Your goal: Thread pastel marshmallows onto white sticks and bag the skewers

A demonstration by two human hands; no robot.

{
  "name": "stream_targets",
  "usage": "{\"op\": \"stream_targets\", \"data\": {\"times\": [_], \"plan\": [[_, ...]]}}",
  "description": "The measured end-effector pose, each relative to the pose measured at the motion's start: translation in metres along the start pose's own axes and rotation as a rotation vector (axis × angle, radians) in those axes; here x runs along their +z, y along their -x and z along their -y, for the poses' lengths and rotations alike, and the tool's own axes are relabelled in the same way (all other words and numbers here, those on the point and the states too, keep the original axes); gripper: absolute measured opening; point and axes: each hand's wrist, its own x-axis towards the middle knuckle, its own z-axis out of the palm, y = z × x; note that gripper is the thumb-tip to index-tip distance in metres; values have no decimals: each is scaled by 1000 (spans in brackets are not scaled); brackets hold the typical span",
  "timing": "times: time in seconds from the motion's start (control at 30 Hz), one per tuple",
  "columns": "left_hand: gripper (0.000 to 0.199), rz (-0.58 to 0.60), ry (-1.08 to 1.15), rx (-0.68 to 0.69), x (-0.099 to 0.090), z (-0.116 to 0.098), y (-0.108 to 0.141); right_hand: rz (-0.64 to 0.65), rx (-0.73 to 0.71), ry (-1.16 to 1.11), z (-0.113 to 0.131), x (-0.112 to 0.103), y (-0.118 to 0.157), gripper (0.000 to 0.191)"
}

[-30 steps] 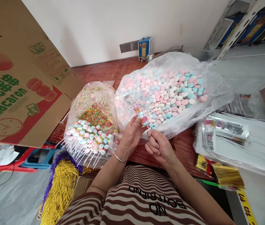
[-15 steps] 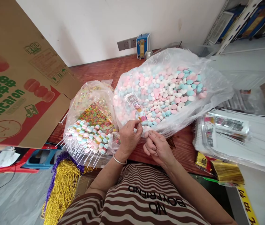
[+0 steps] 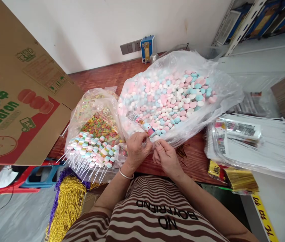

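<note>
My left hand (image 3: 137, 149) is closed in a pinch at the lower end of a small printed candy packet (image 3: 142, 123), which slants up and to the left over the marshmallow bag. Close beside it, my right hand (image 3: 166, 157) is also pinched, its fingertips by the packet's gathered end; what they hold is too small to tell. Beyond both hands lies a big clear bag (image 3: 229, 90) full of pink, white and blue marshmallows (image 3: 176, 104). To the left, marshmallow sticks (image 3: 92, 148) with white stems rest on a bag of colourful ring-shaped pieces (image 3: 100, 126).
A tall Macaron carton (image 3: 39, 114) stands at the left. On the right are a pack of white sticks (image 3: 273, 148), printed wrappers (image 3: 243, 129) and gold twist ties (image 3: 243, 179). A blue device (image 3: 147, 49) sits by the wall, and gold beaded strings (image 3: 68, 198) hang at the table's edge.
My right hand has come in against the left, closing the gap at the packet's lower end. The packet has tilted further to the left. The whole view has shifted slightly.
</note>
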Motion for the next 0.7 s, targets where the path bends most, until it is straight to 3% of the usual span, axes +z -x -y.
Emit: {"op": "stream_targets", "data": {"times": [0.07,0.17,0.23,0.3,0.37,0.5,0.57,0.63,0.7], "plan": [[2,-30,246,-257,1,0,1,-35,-106,243,4,-6,0,28],[26,-119,834,-699,-1,-2,-9,-46,-235,471,10,-11,1,23],[43,-138,1184,-858,-5,-4,-23,-14,-259,526,12,-10,1,22],[46,-152,1372,-913,-9,-7,-36,11,-229,528,14,-7,2,20],[38,-193,1453,-924,-12,-9,-45,57,-109,400,16,-4,2,22],[33,-204,1474,-944,-12,-13,-52,317,375,-205,22,-2,4,29],[39,-166,1397,-965,-10,-14,-52,393,503,-413,23,-1,6,29],[44,-127,1311,-976,-6,-16,-51,358,478,-458,21,2,7,29],[47,-82,1278,-976,0,-19,-48,262,361,-359,18,5,8,31]]}}
